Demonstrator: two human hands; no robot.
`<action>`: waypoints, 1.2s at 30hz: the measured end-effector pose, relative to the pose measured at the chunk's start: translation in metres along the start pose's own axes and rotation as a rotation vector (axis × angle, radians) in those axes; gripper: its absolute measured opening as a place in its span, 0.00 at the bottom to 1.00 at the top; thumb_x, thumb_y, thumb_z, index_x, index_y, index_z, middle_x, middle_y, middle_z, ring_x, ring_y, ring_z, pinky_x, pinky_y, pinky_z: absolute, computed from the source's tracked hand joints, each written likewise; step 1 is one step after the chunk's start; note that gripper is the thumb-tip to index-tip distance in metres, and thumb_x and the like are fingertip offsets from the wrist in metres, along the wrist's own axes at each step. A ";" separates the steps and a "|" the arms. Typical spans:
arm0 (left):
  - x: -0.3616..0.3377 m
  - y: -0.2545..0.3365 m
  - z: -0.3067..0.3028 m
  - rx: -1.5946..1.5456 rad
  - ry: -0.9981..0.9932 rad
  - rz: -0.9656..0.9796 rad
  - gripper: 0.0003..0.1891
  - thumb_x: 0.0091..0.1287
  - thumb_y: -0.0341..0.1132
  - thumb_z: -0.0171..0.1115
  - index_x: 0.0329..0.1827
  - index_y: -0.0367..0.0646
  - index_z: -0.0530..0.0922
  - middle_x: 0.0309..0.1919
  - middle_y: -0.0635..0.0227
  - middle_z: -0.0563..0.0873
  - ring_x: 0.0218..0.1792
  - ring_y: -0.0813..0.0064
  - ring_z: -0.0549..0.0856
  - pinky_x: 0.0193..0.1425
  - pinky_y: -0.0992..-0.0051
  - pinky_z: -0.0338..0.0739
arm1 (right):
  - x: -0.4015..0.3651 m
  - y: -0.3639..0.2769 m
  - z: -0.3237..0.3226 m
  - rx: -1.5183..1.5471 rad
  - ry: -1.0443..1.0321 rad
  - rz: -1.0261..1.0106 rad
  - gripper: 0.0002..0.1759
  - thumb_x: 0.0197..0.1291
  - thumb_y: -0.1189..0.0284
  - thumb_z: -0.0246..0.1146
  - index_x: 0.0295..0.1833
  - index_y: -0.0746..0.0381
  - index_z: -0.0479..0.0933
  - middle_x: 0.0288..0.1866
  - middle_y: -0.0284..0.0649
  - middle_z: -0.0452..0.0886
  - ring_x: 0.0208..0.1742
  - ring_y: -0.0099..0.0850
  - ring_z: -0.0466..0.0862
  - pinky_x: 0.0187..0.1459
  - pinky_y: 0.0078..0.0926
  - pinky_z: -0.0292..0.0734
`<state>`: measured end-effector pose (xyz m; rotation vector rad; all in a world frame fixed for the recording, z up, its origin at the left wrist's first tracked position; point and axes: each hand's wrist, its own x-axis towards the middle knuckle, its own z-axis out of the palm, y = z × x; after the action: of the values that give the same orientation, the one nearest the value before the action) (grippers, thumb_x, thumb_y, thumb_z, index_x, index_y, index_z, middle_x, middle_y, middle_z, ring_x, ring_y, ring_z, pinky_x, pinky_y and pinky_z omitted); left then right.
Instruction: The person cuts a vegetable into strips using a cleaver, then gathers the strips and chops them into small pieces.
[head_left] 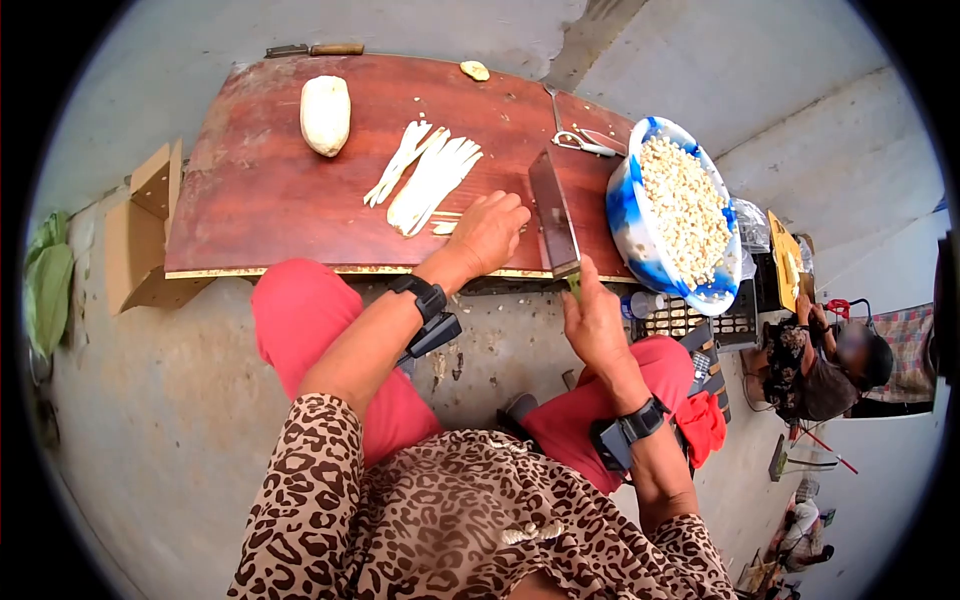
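My right hand (pixel 597 318) is closed around the green handle of a cleaver (pixel 553 212), whose wide blade stands on edge at the table's front. To its left, my left hand (pixel 490 232) rests low on the red-brown table (pixel 270 215) with its fingers curled. Whatever lies beneath those fingers is hidden. Beside that hand is a pile of pale cut vegetable strips (pixel 437 180), with short pieces close to the wrist. A whole peeled white vegetable (pixel 325 116), like a large radish, lies farther left.
A blue-and-white basin (pixel 628 215) of diced pieces (pixel 688 212) stands at the right. Scissors (pixel 585 142) and another knife (pixel 315 49) lie along the far edge, near a small pale slice (pixel 474 70). A cardboard box (pixel 145 240) sits left; another person (pixel 825 370) works right.
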<state>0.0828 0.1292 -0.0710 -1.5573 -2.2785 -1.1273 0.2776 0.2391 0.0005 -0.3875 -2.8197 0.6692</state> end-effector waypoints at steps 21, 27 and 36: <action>-0.003 -0.002 -0.006 0.056 0.013 -0.012 0.08 0.55 0.26 0.63 0.39 0.41 0.79 0.38 0.62 0.77 0.48 0.57 0.77 0.53 0.60 0.72 | -0.003 -0.013 0.012 -0.003 -0.050 0.031 0.34 0.61 0.78 0.62 0.72 0.72 0.59 0.44 0.67 0.81 0.43 0.63 0.82 0.44 0.55 0.77; -0.006 -0.001 -0.004 0.017 0.066 -0.014 0.07 0.56 0.26 0.63 0.37 0.41 0.78 0.38 0.62 0.77 0.47 0.56 0.77 0.53 0.59 0.72 | 0.002 -0.023 -0.006 0.003 0.066 -0.073 0.34 0.61 0.80 0.62 0.72 0.74 0.58 0.42 0.65 0.81 0.44 0.63 0.82 0.45 0.52 0.78; -0.011 -0.004 -0.007 0.020 0.034 -0.004 0.07 0.56 0.26 0.63 0.38 0.41 0.77 0.37 0.62 0.76 0.46 0.57 0.77 0.52 0.60 0.71 | -0.001 -0.008 0.011 0.037 -0.015 -0.037 0.34 0.60 0.81 0.61 0.71 0.71 0.59 0.41 0.66 0.80 0.41 0.64 0.81 0.42 0.55 0.76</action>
<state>0.0824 0.1161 -0.0732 -1.5151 -2.2650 -1.1192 0.2745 0.2275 -0.0055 -0.3241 -2.8166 0.7188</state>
